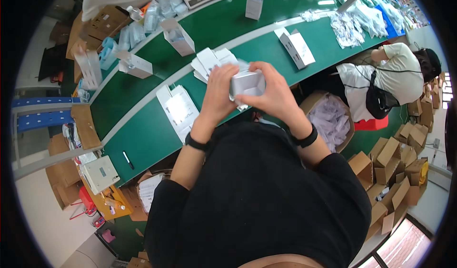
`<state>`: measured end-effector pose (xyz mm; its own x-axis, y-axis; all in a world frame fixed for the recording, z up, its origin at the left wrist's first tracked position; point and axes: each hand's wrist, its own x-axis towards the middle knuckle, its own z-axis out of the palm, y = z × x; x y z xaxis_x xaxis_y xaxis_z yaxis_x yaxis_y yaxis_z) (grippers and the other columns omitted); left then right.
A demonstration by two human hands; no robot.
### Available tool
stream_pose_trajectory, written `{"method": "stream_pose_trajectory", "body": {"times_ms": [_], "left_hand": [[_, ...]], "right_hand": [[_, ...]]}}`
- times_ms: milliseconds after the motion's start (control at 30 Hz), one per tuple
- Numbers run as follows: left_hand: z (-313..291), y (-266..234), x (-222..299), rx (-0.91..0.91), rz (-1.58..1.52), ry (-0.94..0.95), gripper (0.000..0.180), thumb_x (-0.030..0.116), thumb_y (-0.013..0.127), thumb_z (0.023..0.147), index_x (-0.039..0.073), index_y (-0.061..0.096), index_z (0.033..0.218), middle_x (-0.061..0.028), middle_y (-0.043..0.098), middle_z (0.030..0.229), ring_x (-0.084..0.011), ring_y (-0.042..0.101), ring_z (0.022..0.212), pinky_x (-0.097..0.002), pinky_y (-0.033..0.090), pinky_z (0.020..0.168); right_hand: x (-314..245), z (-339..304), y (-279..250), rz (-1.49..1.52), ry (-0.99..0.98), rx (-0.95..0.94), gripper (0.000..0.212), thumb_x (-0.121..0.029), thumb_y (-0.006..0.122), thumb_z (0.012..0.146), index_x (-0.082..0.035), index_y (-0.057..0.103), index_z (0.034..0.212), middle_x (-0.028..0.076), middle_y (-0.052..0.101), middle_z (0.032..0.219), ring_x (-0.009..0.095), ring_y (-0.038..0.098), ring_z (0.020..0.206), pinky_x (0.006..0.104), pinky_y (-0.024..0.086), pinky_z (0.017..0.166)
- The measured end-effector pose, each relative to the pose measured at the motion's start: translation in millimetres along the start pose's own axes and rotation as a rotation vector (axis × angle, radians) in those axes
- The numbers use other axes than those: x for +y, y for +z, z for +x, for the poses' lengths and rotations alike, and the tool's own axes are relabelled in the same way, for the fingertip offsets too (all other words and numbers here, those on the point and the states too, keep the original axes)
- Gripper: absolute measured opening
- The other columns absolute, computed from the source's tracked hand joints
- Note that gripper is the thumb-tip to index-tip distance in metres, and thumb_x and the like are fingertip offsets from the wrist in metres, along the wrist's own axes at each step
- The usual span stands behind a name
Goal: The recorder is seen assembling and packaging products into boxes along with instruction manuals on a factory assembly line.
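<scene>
Between my two hands is a small white carton, its open end facing up toward me. My left hand wraps its left side, fingers pressed together along the edge. On the opposite side my right hand grips it with thumb low and fingers at the far rim. Just beyond my hands, flattened white cartons lie fanned on the green table. To the left, by my wrist, rests a stack of flat white cartons. Whether anything lies deep inside the held carton I cannot tell.
Open white cartons stand along the green conveyor; another carton lies to the right. A black pen and a scale are at left. A co-worker sits right, near a box of crumpled bags.
</scene>
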<state>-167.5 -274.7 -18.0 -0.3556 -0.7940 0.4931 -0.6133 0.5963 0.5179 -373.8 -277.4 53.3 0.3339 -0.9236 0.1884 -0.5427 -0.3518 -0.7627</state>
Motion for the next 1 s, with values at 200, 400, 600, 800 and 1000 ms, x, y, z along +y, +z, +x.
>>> {"method": "stream_pose_trajectory", "body": {"times_ms": [200, 400, 600, 800, 1000], "left_hand": [[-51, 80, -121, -0.210, -0.024, -0.422, 0.069, 0.011, 0.079, 0.077, 0.006, 0.052, 0.140, -0.0155, 0.043, 0.154, -0.0366, 0.035, 0.148, -0.0628, 0.032, 0.117], [-29, 94, -81, -0.632, 0.320, -0.163, 0.057, 0.007, 0.071, 0.082, 0.008, 0.054, 0.137, -0.0147, 0.042, 0.156, -0.0361, 0.035, 0.148, -0.0639, 0.039, 0.111], [-53, 90, -106, -0.632, 0.572, 0.147, 0.055, 0.003, 0.068, 0.081, 0.007, 0.054, 0.134, -0.0148, 0.047, 0.154, -0.0398, 0.046, 0.141, -0.0566, 0.049, 0.101], [15, 2, -4, -0.274, -0.056, -0.461, 0.048, -0.002, 0.064, 0.082, 0.002, 0.051, 0.128, -0.0157, 0.065, 0.130, -0.0355, 0.067, 0.115, -0.0412, 0.059, 0.083], [44, -100, 93, 0.085, -0.707, -0.663, 0.055, -0.006, 0.064, 0.078, -0.001, 0.049, 0.131, -0.0169, 0.062, 0.129, -0.0225, 0.065, 0.114, -0.0350, 0.057, 0.087]], "right_hand": [[220, 3, -9, -0.537, 0.010, 0.336, 0.049, -0.014, 0.078, 0.073, -0.003, 0.061, 0.118, 0.022, 0.055, 0.140, 0.039, 0.054, 0.129, 0.0476, 0.044, 0.106], [248, -51, 3, -0.610, 0.203, 0.520, 0.023, -0.004, 0.068, 0.076, -0.004, 0.071, 0.099, 0.017, 0.063, 0.128, 0.038, 0.056, 0.122, 0.0522, 0.042, 0.105], [175, -58, 71, -0.194, 0.048, 0.042, 0.012, -0.009, 0.071, 0.078, 0.001, 0.072, 0.086, 0.017, 0.073, 0.095, 0.038, 0.067, 0.096, 0.0469, 0.053, 0.091], [98, -35, 48, -0.154, -0.020, 0.153, 0.088, -0.033, 0.089, 0.069, -0.003, 0.050, 0.142, 0.024, 0.047, 0.147, 0.043, 0.045, 0.138, 0.0542, 0.035, 0.116], [16, 20, 32, 0.087, -0.463, 0.199, 0.133, -0.045, 0.097, 0.056, -0.004, 0.023, 0.160, 0.026, 0.027, 0.160, 0.048, 0.030, 0.148, 0.0705, 0.017, 0.120]]}}
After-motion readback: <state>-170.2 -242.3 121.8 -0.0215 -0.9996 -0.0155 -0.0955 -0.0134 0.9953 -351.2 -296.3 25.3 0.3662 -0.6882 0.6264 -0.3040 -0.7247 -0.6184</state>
